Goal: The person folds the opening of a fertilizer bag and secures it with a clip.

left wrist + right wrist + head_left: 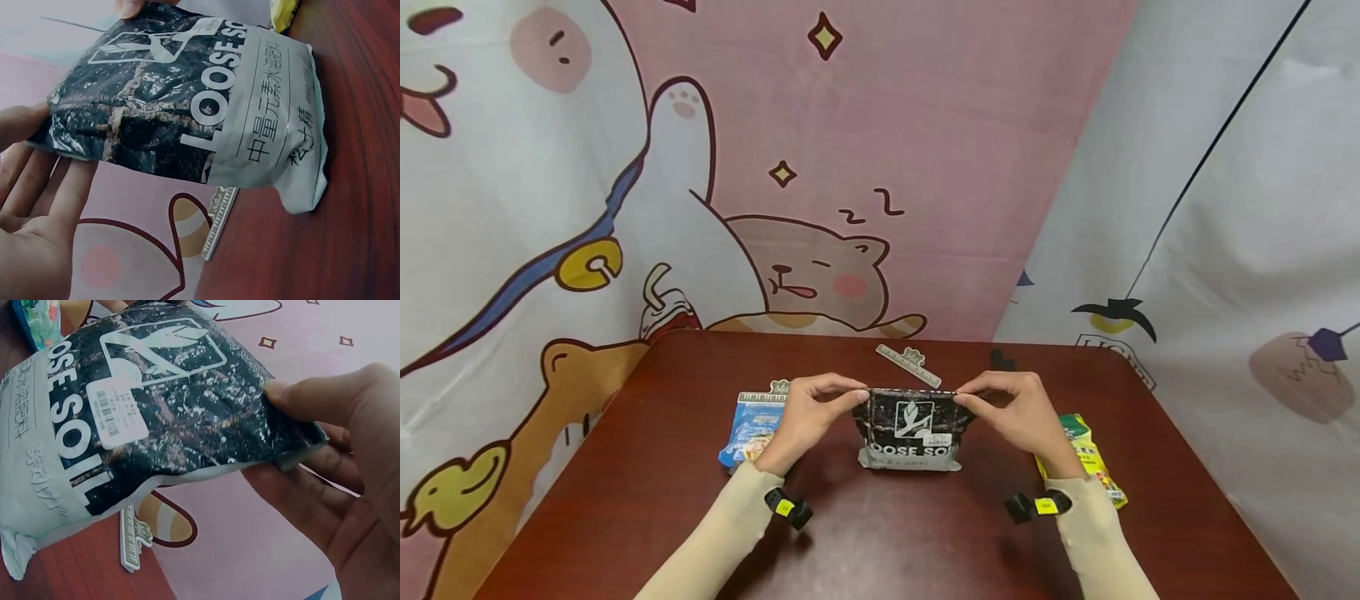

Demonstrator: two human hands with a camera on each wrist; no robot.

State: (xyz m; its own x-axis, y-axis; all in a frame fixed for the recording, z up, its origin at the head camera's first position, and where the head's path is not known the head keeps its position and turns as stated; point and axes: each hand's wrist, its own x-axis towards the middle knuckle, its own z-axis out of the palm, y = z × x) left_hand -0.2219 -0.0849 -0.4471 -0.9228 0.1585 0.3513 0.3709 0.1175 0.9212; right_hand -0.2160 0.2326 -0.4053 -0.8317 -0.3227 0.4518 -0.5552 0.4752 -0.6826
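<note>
A black and white bag marked "LOOSE SOIL" (913, 429) stands upright in the middle of the table. My left hand (808, 417) pinches its top left corner between thumb and fingers. At the top right corner, my right hand (1018, 412) pinches the edge the same way. The left wrist view shows the thumb on the printed front of the bag (156, 94) and fingers behind. A white barcode label shows on the bag (187, 400) in the right wrist view. Just behind the bag lies a pale bag clip (908, 365) with a ruler-like pattern.
Left of the bag lies a blue packet (752, 429) with a similar clip (763, 396) on its top edge, partly behind my left arm. A yellow and green packet (1090, 458) lies by my right wrist. The brown table (880, 542) meets a cartoon-printed cloth (955, 167) behind.
</note>
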